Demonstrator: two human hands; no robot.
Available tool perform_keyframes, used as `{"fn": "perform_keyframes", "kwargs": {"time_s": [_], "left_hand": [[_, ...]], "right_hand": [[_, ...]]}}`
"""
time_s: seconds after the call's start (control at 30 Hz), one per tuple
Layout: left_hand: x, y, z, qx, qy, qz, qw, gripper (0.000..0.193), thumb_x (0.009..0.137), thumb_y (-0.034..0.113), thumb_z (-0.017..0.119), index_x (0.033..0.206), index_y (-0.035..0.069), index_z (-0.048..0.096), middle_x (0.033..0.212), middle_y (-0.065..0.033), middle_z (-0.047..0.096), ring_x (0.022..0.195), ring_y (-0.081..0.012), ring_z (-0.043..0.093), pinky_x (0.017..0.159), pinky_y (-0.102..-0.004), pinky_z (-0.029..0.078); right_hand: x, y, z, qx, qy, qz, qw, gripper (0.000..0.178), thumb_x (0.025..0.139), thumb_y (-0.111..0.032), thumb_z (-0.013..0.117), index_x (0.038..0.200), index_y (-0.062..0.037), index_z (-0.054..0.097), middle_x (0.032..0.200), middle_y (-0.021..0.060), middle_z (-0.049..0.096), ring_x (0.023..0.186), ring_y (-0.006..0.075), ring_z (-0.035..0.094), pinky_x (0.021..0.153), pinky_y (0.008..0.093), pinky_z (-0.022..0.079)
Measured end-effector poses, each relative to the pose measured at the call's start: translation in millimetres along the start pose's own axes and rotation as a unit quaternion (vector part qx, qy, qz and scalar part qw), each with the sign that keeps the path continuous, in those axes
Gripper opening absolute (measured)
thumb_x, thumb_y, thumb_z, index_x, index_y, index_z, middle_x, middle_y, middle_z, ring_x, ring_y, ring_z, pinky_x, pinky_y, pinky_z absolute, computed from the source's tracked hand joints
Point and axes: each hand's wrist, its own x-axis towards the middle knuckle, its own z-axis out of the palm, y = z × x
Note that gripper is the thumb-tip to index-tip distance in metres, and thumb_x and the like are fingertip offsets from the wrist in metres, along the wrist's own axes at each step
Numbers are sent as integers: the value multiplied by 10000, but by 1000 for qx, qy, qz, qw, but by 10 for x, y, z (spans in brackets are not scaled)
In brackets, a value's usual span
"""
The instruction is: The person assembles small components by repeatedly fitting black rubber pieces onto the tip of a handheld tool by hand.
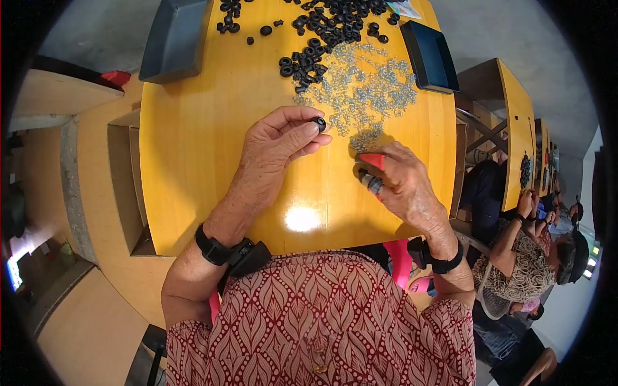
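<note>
My left hand (283, 138) is closed, pinching a small round black rubber part (318, 122) with a hole in its end between thumb and fingertips, just above the table. My right hand (405, 180) is at the near edge of a spread of small shiny clear-silver pieces (370, 90). Its fingers are bent, with the thumb apart from the index finger and nothing visible between them. A red cover (373, 160) sits on one right finger, and a dark and grey wrap (371, 183) is on the thumb. Black rubber parts (335, 26) lie heaped beyond the shiny pieces.
A grey tray (172, 45) stands at the yellow table's (212, 141) far left corner, a dark blue tray (430, 58) at its far right. A few loose black parts (266, 30) lie between. Other people (521, 257) sit at tables to the right.
</note>
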Motion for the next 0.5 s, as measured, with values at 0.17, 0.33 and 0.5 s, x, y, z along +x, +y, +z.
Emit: {"fn": "perform_keyframes", "kwargs": {"time_s": [0.17, 0.33, 0.5], "left_hand": [[-2, 6, -14, 4, -7, 0, 1000, 208, 937, 96, 640, 1130, 20, 637, 984, -68, 687, 908, -156, 687, 811, -231, 544], [-5, -34, -12, 29, -21, 20, 999, 209, 930, 81, 646, 1127, 14, 636, 982, -69, 686, 905, -159, 686, 816, -237, 543], [-46, -182, 9, 40, -48, 10, 998, 225, 927, 87, 648, 1138, 15, 626, 1033, -98, 695, 923, -166, 687, 813, -241, 545]], "right_hand": [[-151, 56, 22, 61, 42, 33, 997, 240, 749, -69, 754, 975, -23, 685, 861, 122, 633, 828, 315, 584, 743, 402, 471], [-199, 7, 155, -59, 78, -17, 995, 230, 719, -60, 769, 933, -20, 694, 881, 101, 625, 821, 289, 583, 709, 387, 454], [-180, -41, 173, -30, 108, -33, 993, 243, 696, -55, 763, 922, -8, 689, 894, 108, 616, 802, 293, 577, 712, 390, 451]]}}
